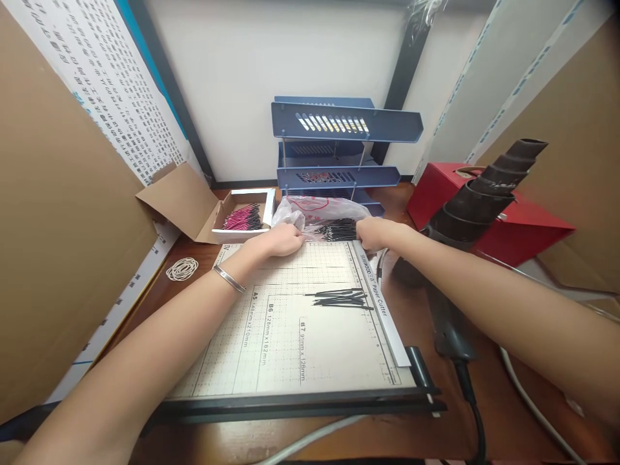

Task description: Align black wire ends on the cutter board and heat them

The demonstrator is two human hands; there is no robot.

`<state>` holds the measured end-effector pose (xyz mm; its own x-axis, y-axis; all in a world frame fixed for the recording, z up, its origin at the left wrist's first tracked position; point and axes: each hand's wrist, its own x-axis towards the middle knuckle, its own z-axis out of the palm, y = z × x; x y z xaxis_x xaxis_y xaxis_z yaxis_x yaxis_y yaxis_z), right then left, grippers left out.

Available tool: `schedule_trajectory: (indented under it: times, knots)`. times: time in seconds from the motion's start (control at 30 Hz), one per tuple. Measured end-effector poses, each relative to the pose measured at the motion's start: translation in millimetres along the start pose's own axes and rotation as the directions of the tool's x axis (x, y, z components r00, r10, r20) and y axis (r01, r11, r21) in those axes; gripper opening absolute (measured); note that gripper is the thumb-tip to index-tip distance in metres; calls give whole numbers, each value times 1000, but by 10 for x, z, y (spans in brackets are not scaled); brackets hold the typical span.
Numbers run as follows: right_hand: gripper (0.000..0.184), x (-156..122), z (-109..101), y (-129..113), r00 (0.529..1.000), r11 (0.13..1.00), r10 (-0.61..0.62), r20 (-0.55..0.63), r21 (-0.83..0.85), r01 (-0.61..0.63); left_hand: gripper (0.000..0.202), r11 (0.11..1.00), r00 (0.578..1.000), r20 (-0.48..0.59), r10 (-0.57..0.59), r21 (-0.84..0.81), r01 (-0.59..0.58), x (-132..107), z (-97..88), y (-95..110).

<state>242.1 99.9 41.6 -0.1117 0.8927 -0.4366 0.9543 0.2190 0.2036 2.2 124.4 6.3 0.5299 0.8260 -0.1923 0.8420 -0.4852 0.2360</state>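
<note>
A clear plastic bag (334,206) with red print lies past the far edge of the paper cutter (339,349). Its mouth faces me and shows many thin black pieces (339,230), like short lengths of tubing or wire. My left hand (285,239) is closed on the bag's left edge. At the opposite side, my right hand (372,234) is closed on the bag's right edge, by the cutter's top corner; its fingertips are hidden. Several thin black strips (341,298) lie in a loose bunch on the cutter board, between my forearms.
An open cardboard box (265,216) of pink-and-black pieces stands left of the bag. Rubber bands (182,269) lie near the left wall. Behind is a blue tiered tray (346,123). To the right are a black heat gun (453,316), its cable and a red box (431,187).
</note>
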Motion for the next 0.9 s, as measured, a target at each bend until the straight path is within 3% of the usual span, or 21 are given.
schedule_trajectory:
  times: [0.13,0.27,0.37,0.5,0.67,0.9]
  knots:
    - [24,-92,-144,36,999,995,-29,14,94,28,54,999,999,-37,35,15,-34,-37,-8,65]
    - [33,33,-223,9,992,984,-12,-126,175,34,48,999,993,-112,24,32,-20,80,-15,233]
    - [34,214,-170,-71,978,975,-36,-205,209,80,41,999,994,-108,-33,33,36,243,-2,342]
    - [30,394,-56,-128,980,969,-57,-190,224,100,33,991,991,-47,-123,38,125,403,14,370]
    - [27,535,12,-74,978,965,-18,-206,251,70,32,976,974,-75,-213,38,216,600,30,356]
    - [36,640,73,-30,963,948,11,-269,308,75,33,977,975,-68,-211,-12,211,885,92,368]
